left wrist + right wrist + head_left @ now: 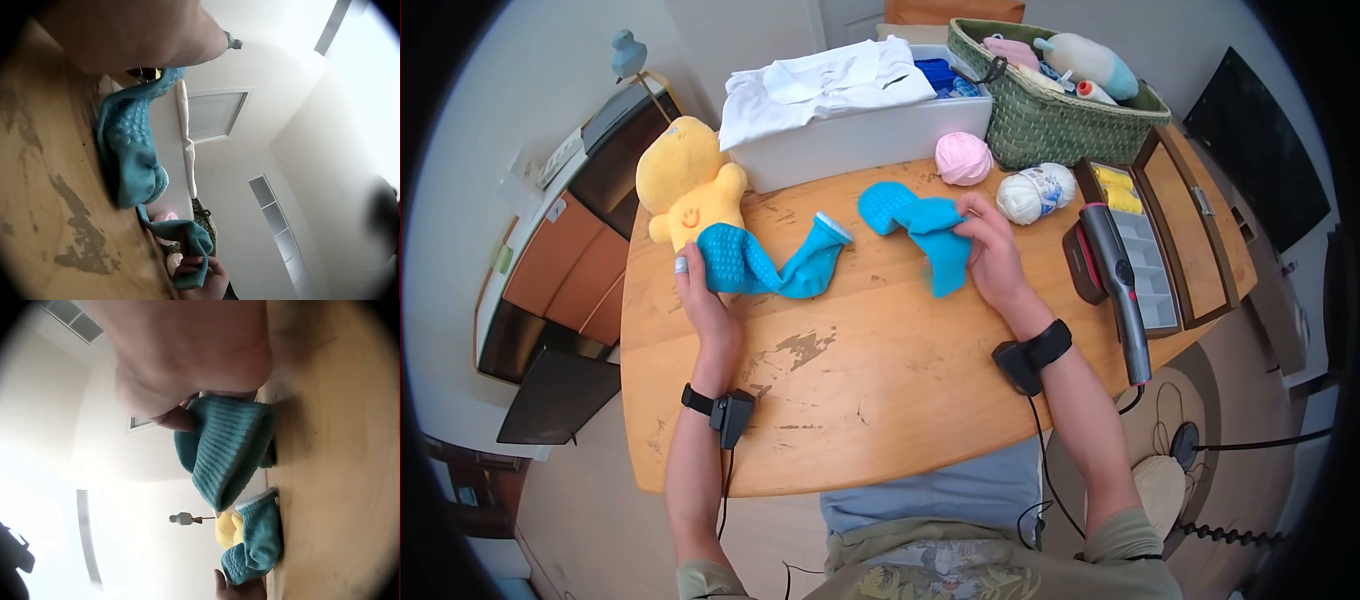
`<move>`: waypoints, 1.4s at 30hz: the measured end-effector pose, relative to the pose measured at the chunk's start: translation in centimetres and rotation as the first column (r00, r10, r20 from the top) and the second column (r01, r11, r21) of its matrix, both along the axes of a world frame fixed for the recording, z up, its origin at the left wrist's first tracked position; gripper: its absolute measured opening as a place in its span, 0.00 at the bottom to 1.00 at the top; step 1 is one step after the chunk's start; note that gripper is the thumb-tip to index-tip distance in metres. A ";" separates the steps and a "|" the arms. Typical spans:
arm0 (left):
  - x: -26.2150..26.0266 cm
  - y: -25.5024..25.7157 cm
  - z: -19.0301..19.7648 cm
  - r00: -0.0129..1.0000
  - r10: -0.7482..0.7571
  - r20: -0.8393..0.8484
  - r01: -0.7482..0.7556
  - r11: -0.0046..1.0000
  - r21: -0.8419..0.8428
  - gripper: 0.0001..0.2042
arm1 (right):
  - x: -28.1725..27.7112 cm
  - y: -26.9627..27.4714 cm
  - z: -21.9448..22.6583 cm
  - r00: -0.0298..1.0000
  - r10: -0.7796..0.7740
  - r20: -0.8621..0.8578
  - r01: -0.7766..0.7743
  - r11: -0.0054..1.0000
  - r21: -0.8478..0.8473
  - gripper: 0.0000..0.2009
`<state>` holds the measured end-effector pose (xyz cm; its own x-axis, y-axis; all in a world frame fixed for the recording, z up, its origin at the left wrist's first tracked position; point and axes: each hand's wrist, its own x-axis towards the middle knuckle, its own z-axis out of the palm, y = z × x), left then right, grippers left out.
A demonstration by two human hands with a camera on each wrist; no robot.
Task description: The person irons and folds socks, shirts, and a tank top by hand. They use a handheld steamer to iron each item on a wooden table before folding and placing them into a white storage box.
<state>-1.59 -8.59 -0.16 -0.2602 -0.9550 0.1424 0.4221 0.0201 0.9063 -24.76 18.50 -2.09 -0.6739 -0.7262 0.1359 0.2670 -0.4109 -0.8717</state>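
Two blue socks with raised grip dots are at the middle of the table. My left hand (708, 315), a ring on one finger, holds the toe end of the left sock (800, 270). That sock stretches right to its pale-edged cuff; the left wrist view shows its dotted sole. With thumb and fingers my right hand (997, 260) pinches the right sock (945, 255) near its middle. Its dotted toe points left and its ribbed cuff (228, 453) hangs down, opening visible in the right wrist view. Behind my left hand sits a yellow plush toy (685, 175), partly covered by the left sock.
At the back stand a white bin (850, 145) with a white garment over it and a green woven basket (1050, 135). Pink yarn (963, 158) and white yarn (1032, 195) lie before them. On the right are an open compartment box (1145, 255) and a corded hair styler (1122, 280).
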 end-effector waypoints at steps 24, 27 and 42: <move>2.4 10.1 -0.4 0.462 -0.705 0.538 0.854 0.517 -0.056 0.21 | 4.6 1.9 7.0 0.827 0.561 0.017 -0.549 0.815 -0.186 0.48; 1.7 10.6 -0.1 0.401 -0.771 0.494 0.888 0.459 -0.004 0.18 | 3.4 1.6 7.2 0.883 0.451 0.129 -0.389 0.858 -0.336 0.47; 1.0 9.3 1.4 0.468 -0.278 0.839 0.792 0.553 -0.258 0.11 | 3.3 -0.1 3.5 0.848 0.530 -0.012 -0.530 0.848 0.016 0.29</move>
<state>-0.60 0.69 1.20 -0.9339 -0.3441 0.0966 -0.1422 0.6056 0.7830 -21.47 18.39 1.46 -0.1841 -0.9740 0.1322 0.4282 -0.2006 -0.8811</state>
